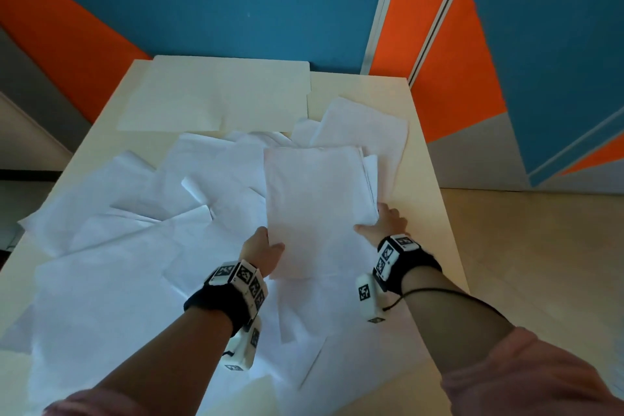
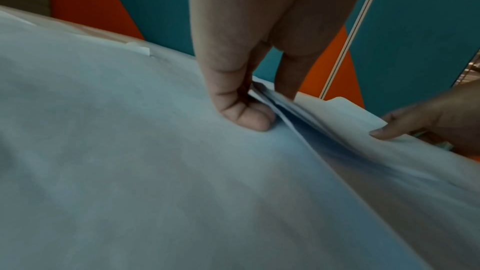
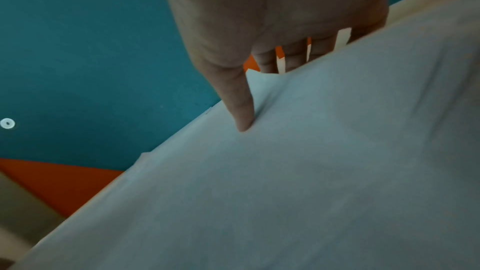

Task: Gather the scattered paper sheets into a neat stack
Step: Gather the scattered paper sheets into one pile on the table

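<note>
A stack of white paper sheets (image 1: 317,199) is held a little above the cream table (image 1: 425,179), right of centre. My left hand (image 1: 266,246) grips the stack's near left edge. In the left wrist view, that left hand (image 2: 267,106) has its thumb bent beside the fanned sheet edges (image 2: 337,122) and a finger behind them. My right hand (image 1: 385,223) holds the stack's right edge. In the right wrist view, the right hand (image 3: 259,89) has its thumb on top of the paper (image 3: 311,151) and its fingers hidden behind the edge. Several loose sheets (image 1: 135,213) overlap across the table.
A cream folder (image 1: 219,94) lies open at the table's far end against the blue and orange wall (image 1: 236,3). The table's right edge (image 1: 449,213) drops to a light wooden floor. Loose paper covers the near and left parts of the table.
</note>
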Demonstrator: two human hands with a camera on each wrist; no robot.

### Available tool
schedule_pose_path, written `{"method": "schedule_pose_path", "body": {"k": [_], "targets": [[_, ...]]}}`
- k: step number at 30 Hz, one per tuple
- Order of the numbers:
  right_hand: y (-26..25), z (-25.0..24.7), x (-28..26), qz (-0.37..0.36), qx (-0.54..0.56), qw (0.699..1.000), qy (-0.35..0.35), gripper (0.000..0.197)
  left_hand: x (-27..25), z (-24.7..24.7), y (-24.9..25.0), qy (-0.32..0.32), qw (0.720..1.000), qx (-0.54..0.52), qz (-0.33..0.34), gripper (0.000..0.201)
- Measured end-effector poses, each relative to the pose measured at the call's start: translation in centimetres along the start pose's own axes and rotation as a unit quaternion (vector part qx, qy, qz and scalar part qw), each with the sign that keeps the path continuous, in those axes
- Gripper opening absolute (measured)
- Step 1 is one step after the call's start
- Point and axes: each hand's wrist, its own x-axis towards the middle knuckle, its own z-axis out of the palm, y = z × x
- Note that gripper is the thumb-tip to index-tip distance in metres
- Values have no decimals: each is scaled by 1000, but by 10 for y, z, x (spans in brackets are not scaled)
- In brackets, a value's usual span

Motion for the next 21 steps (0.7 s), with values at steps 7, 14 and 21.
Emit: {"method": "schedule_pose_path", "body": {"k": [7, 14, 21], "targets": [[2, -6, 13, -6, 15, 1000, 21, 61, -18, -34, -41, 213, 972, 28, -99, 58], [-12, 8, 12, -26, 55, 998, 7, 74, -24, -50, -80, 191, 948, 6, -253, 68], [-20, 17, -11, -64, -120, 991, 1, 64, -2, -61, -75, 184, 963, 0, -199, 59]]}}
